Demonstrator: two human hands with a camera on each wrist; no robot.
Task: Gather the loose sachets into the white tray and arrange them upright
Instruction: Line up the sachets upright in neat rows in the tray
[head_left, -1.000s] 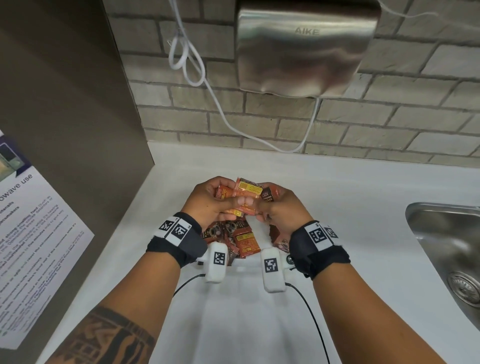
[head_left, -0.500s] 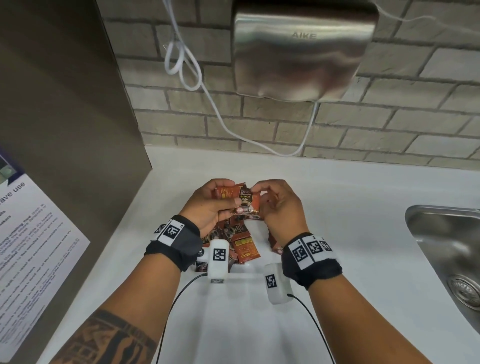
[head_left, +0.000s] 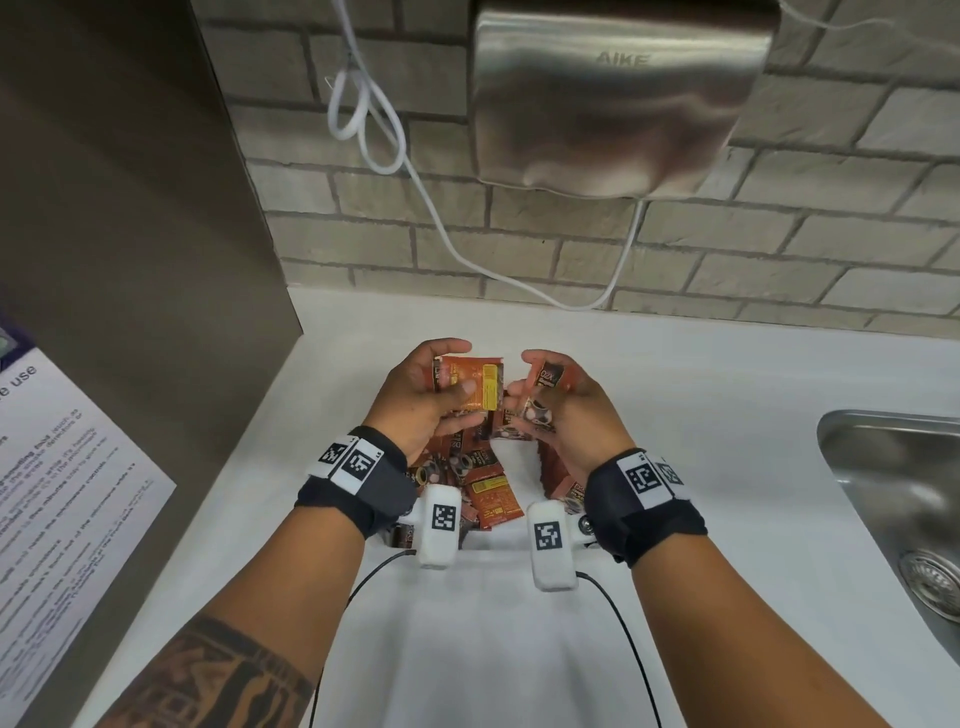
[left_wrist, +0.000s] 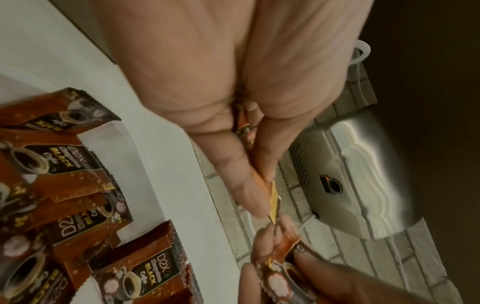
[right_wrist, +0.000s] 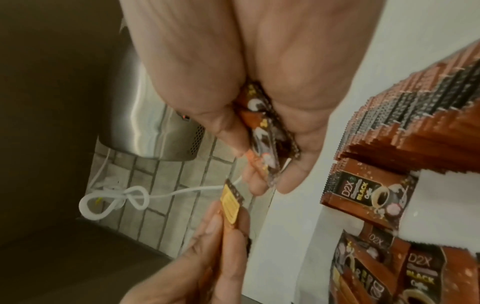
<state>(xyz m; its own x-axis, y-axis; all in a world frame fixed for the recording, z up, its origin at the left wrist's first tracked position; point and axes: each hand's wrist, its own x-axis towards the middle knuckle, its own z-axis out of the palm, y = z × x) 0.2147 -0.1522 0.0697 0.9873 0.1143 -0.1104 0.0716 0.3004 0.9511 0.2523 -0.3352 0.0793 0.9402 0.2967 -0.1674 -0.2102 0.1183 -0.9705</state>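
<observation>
Looking down, I saw the white tray near the counter's front edge, holding a standing row of sachets and loose ones. My left hand pinched one sachet, my right hand another, both directly above the tray.

Right hand pinches a small stack of sachets edge-on between thumb and fingers. Left hand at lower centre grips an orange sachet with a yellow panel, close to the right hand's stack but apart from it. A dense upright row of sachets stands at right; loose D2X sachets lie below it. Steel hand dryer and looped white cable on the brick wall.
</observation>
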